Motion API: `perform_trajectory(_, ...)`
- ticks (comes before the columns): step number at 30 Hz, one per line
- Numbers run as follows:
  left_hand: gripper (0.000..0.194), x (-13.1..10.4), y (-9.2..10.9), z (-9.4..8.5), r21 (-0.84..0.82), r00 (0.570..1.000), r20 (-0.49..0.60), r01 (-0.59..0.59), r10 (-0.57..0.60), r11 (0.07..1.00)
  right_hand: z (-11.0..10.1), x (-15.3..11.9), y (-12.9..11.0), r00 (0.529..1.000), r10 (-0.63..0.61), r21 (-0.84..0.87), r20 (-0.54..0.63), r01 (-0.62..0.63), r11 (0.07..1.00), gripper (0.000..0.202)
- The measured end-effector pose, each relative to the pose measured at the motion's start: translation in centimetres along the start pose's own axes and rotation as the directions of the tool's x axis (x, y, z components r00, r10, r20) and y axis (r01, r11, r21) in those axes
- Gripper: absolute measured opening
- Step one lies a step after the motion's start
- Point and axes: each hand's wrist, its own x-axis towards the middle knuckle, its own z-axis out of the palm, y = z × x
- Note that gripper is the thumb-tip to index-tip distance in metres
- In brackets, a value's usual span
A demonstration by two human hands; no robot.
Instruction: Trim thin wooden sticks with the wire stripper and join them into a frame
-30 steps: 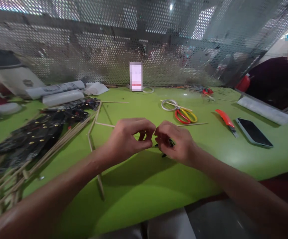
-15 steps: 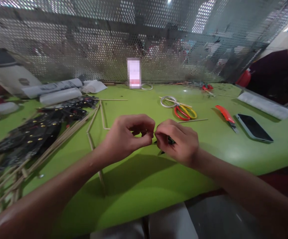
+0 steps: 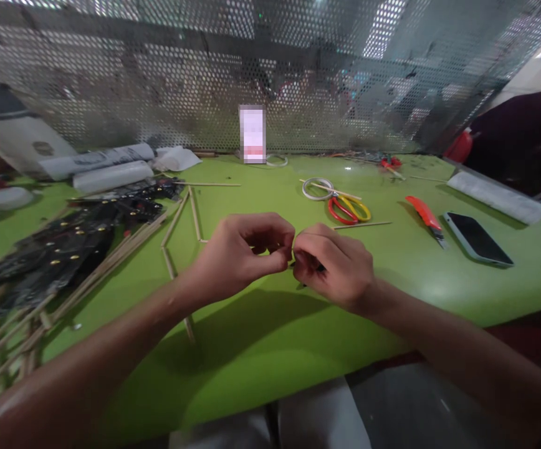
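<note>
Close together above the green table (image 3: 252,349), my left hand (image 3: 247,252) and my right hand (image 3: 338,262) meet at their fingertips. Each is closed in a pinch. Whatever lies between the fingers is too small and too hidden to name. A dark thing (image 3: 300,284) shows in part under my right hand; its kind is unclear. Thin jointed sticks (image 3: 169,262) lie beside and partly behind my left forearm. Beyond my right hand are a loose stick (image 3: 368,225), red and yellow looped handles (image 3: 363,209) and a pale ring (image 3: 304,187).
An orange utility knife (image 3: 421,213) and a phone (image 3: 478,240) lie to the right. Bundled sticks (image 3: 111,263) and black gold-dotted material (image 3: 76,234) cover the left. White rolls (image 3: 111,179) and a lit screen (image 3: 252,132) stand near the perforated metal panel (image 3: 181,93). A person (image 3: 508,137) sits at right.
Both hands stay fingertip to fingertip, with only slight finger movement. Less of the dark thing by my right hand shows now. The view has shifted a little.
</note>
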Motion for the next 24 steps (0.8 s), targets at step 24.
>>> perform_trajectory(24, 0.017, 0.4, -1.6, -0.1, 0.210, 0.999, 0.030, -0.046, 0.041, 0.977, -0.5, 1.1, 1.0, 0.964, -0.043, -0.271, 0.264, 0.117, 0.955, 0.014)
